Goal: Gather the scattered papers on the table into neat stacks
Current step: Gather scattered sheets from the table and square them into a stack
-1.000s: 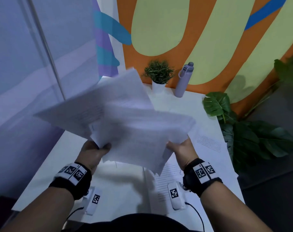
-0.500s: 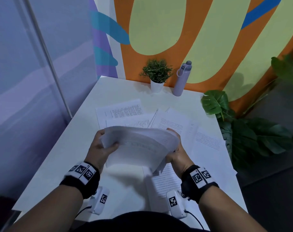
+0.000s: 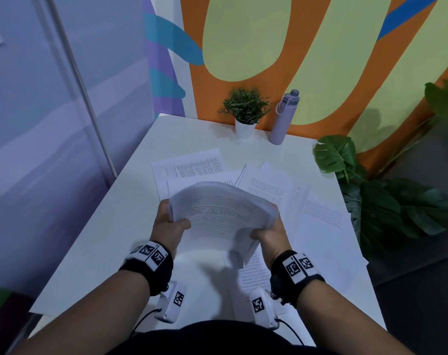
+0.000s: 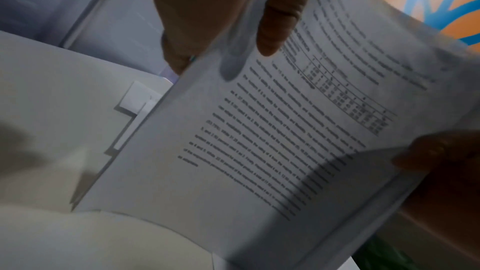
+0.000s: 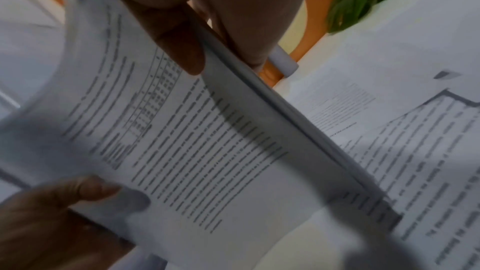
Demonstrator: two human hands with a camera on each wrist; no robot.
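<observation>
Both hands grip one bowed stack (image 3: pixel 222 213) above the table (image 3: pixel 110 226): left hand (image 3: pixel 167 226) pinches its left edge, right hand (image 3: pixel 270 233) its right edge; loose sheets (image 3: pixel 320 213) lie beyond.

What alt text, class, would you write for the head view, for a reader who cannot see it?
Two hands, left and right, hold a bowed stack of papers above a white table. More loose sheets lie scattered beyond and to the right; a small potted plant and a bottle stand at the far edge.
</observation>
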